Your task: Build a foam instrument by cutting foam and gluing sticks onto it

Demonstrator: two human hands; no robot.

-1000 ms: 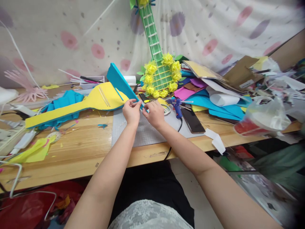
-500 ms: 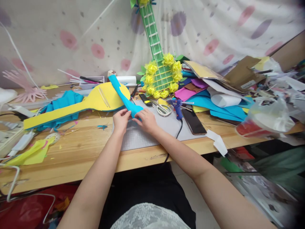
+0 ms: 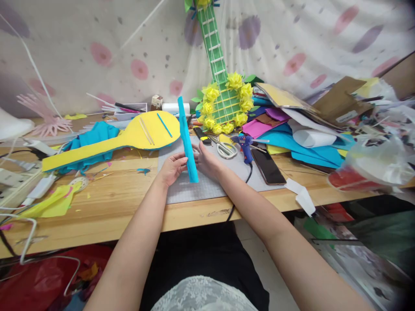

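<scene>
Counter (image 3: pixel 129 194): wooden, its near edge running in front of the grey mat (image 3: pixel 181 191).
Left hand (image 3: pixel 175 169): over the mat; thumb and fingers partly curled, pinching the left side of the blue strip (image 3: pixel 188 149).
Right hand (image 3: pixel 209 163): over the mat; fingers nearly straight and loosely parted, tips partly hidden behind the strip, so firm contact cannot be told.
Blue strip: above the mat, its far end tipped slightly left; the hands flank it, presumably to steady it from both sides. Whether its near end touches the mat is unclear.
Phone (image 3: pixel 269 167): flat at the mat's right side.
Scissors (image 3: pixel 227 157) and glue gun (image 3: pixel 246 151): toward the mat's far right, probably parked there within reach yet beside the working space.
Yellow board (image 3: pixel 136 134): left of the mat, rounded end toward it; two pale sticks (image 3: pixel 144 129) and one blue stick (image 3: pixel 164 125) lie on its face.
Green stringed model (image 3: pixel 218 77): upright beyond the mat, apparently leaning on the curtain (image 3: pixel 97 26).
Change: half a second earlier the strip slanted across the board, hiding the blue stick; now it stands clear over the mat, and the right hand's fingers have straightened.
</scene>
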